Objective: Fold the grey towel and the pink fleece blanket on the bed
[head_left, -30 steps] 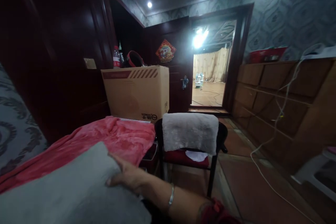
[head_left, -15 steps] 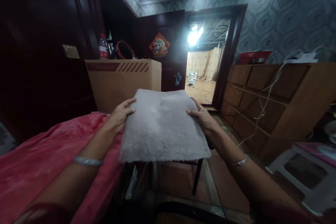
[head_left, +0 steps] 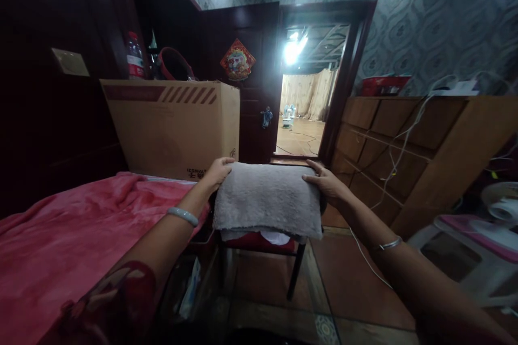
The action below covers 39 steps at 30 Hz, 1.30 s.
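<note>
Left hand: the left hand (head_left: 218, 173), just left of the frame's centre, pinches the upper left corner of the cloth; the exact set of its thumb is hard to make out.
Left arm: it slants up from the lower left, elbow end low, with a pale grey round bangle (head_left: 183, 216) on the wrist and a dark red patterned sleeve (head_left: 117, 302) pushed back on the forearm.
Right hand: the right hand (head_left: 327, 182), right of centre and about level with the other, pinches the upper right corner, thumb on the near face and forefinger reaching past the top edge.
Right arm: it slants up from the lower right, bare along the forearm, with a thin silver-coloured metal bangle (head_left: 390, 245) at the wrist.
Cloth: the light grey plush rectangular cloth (head_left: 269, 199) spans the middle of the frame between both hands, hanging in front of the chair's back; a paler edge shows under its lower border.
Chair: the black-framed chair with a red seat (head_left: 245, 242) stands at centre, its seat partly hidden by the cloth; a white piece (head_left: 275, 237) lies on it.
Blanket: a pink-red plush blanket (head_left: 121, 221) spreads over the lower left, below a large brown cardboard box (head_left: 170, 135).
</note>
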Tool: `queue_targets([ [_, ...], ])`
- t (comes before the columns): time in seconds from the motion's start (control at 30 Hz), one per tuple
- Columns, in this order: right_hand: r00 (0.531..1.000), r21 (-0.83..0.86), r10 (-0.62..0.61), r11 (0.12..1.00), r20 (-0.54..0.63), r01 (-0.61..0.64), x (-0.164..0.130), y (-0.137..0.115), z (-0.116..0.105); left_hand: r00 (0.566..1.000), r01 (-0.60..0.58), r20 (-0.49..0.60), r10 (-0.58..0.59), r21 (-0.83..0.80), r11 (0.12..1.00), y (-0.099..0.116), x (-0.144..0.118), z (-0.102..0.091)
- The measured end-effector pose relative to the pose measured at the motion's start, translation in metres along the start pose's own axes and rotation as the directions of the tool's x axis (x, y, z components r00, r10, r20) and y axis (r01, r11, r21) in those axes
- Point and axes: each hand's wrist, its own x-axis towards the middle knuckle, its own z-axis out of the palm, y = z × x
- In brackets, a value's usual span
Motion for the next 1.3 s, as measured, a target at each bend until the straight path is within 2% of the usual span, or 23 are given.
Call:
queue_targets([
  [0.13,0.998,-0.071,-0.043,0.996,0.036,0.046,0.005,0.002,-0.002,1.000,-0.020,-0.014,0.021,0.054,0.998,-0.004,0.001,-0.003],
  [0.3,0.998,-0.068,-0.048,0.996,0.043,0.051,0.008,0.002,-0.002,0.990,-0.115,-0.064,0.127,0.170,0.979,-0.007,-0.002,-0.003],
  [0.4,0.993,-0.200,-0.109,0.973,0.045,0.116,0.009,0.001,-0.007,0.981,-0.153,-0.070,0.180,0.289,0.945,-0.007,0.000,-0.004],
  [0.47,0.987,-0.385,-0.153,0.910,0.040,0.156,0.009,-0.003,-0.013,0.978,-0.156,-0.071,0.197,0.380,0.912,-0.006,0.002,-0.007],
  [0.57,0.968,-0.655,-0.252,0.732,-0.005,0.187,0.002,-0.014,-0.014,0.969,-0.159,-0.088,0.229,0.488,0.859,0.001,0.001,-0.011],
  [0.63,0.923,-0.743,-0.384,0.612,0.019,0.270,-0.007,-0.021,-0.006,0.944,-0.260,-0.021,0.329,0.570,0.780,0.005,-0.005,-0.012],
  [0.7,0.858,-0.768,-0.497,0.497,0.130,0.404,-0.016,-0.025,0.006,0.880,-0.441,0.169,0.444,0.638,0.631,0.008,-0.012,-0.011],
  [0.77,0.823,-0.768,-0.501,0.405,0.269,0.497,-0.022,-0.024,0.018,0.794,-0.594,0.379,0.475,0.649,0.476,0.007,-0.019,-0.009],
  [0.83,0.813,-0.763,-0.449,0.350,0.372,0.543,-0.023,-0.020,0.026,0.747,-0.661,0.499,0.440,0.628,0.410,0.003,-0.022,-0.005],
  [0.9,0.798,-0.745,-0.424,0.333,0.429,0.578,-0.021,-0.014,0.028,0.725,-0.687,0.539,0.428,0.611,0.393,-0.003,-0.022,-0.002],
  [1.03,0.760,-0.697,-0.464,0.344,0.455,0.629,-0.014,-0.006,0.023,0.698,-0.711,0.523,0.489,0.592,0.380,-0.014,-0.020,0.002],
  [1.3,0.757,-0.688,-0.487,0.362,0.436,0.629,-0.013,-0.002,0.024,0.671,-0.731,0.529,0.520,0.589,0.345,-0.020,-0.016,0.000],
])
